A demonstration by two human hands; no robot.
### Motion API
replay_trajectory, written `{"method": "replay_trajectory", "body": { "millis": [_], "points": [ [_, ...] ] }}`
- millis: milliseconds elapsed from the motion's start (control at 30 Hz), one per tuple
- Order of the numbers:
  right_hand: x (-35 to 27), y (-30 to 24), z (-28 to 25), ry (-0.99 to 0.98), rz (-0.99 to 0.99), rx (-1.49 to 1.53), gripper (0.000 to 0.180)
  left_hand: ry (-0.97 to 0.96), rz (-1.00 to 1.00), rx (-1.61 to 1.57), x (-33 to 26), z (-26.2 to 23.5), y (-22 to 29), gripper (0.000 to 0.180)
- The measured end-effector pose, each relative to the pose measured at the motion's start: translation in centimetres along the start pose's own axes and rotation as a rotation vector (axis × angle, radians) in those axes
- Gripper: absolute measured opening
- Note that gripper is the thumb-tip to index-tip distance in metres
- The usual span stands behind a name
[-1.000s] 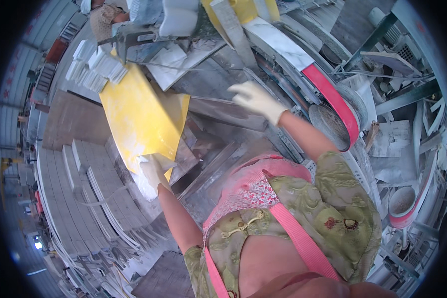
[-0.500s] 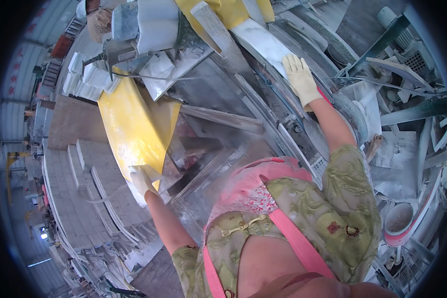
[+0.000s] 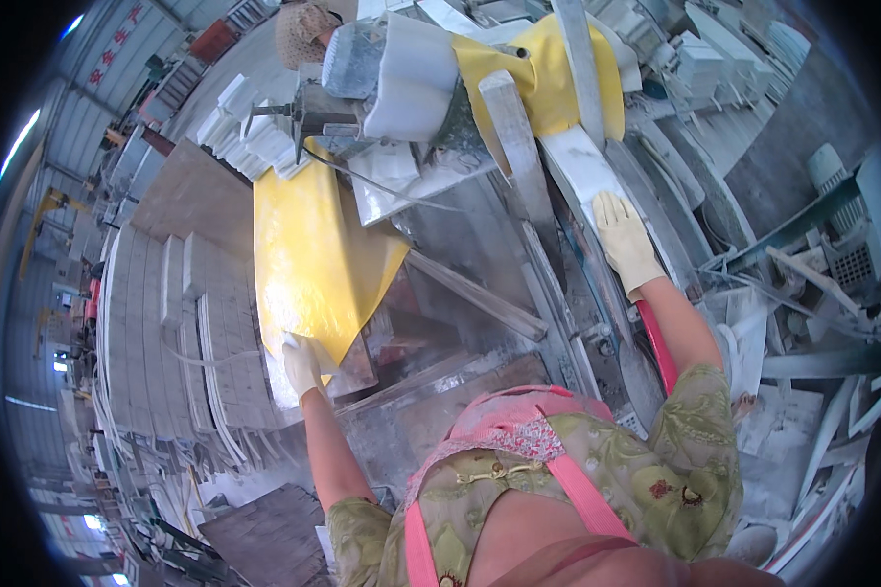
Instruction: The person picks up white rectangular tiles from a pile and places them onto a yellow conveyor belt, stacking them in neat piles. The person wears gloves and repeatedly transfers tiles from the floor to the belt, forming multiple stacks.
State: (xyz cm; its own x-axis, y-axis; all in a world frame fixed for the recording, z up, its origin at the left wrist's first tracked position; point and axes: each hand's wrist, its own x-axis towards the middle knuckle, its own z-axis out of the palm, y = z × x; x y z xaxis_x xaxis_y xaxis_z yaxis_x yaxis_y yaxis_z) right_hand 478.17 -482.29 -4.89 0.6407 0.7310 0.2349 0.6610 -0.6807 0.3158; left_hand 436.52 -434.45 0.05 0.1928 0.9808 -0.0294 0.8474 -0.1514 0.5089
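My left hand [image 3: 301,368], in a pale glove, is at the near end of a glossy yellow sheet [image 3: 301,256] draped on the left. Its fingers look bent and closed; a small whitish patch shows at the fingertips, too small to name. My right hand [image 3: 625,243], gloved alike, lies flat with fingers stretched out on a narrow white stone strip [image 3: 578,161]. The strip's far end meets a second yellow sheet [image 3: 548,78]. A pink-red edge [image 3: 658,347] shows beneath my right forearm.
Between my arms are a wooden bar [image 3: 480,293] and dusty boards. Grey slabs [image 3: 147,333] are stacked at left, white blocks [image 3: 250,132] beyond. Leaning beams [image 3: 514,132] stand far ahead. Offcuts and a crate [image 3: 852,262] lie at right. A person's patterned hat [image 3: 301,34] shows at the far left.
The view has swung, so the bench and sheets appear farther right and lower. My right hand now lies closer to the far yellow sheet; my left hand stays at the near sheet's end.
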Motion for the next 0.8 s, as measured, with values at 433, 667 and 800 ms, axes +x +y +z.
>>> {"method": "replay_trajectory", "body": {
  "millis": [433,667,800],
  "points": [
    [4.3,2.2,-1.6,-0.201,0.099,0.265,0.035,-0.320,-0.020,-0.103,2.3,-1.5,-2.5,0.058],
    [5.3,-9.0,-10.6,-0.194,0.314,1.330,0.046,-0.329,0.101,-0.060,1.2,-2.3,-2.0,0.064],
    [5.3,-25.7,-17.0,-0.225,0.149,1.846,0.046,-0.282,0.114,-0.070,-0.5,-3.0,-1.1,0.067]
  ]
}}
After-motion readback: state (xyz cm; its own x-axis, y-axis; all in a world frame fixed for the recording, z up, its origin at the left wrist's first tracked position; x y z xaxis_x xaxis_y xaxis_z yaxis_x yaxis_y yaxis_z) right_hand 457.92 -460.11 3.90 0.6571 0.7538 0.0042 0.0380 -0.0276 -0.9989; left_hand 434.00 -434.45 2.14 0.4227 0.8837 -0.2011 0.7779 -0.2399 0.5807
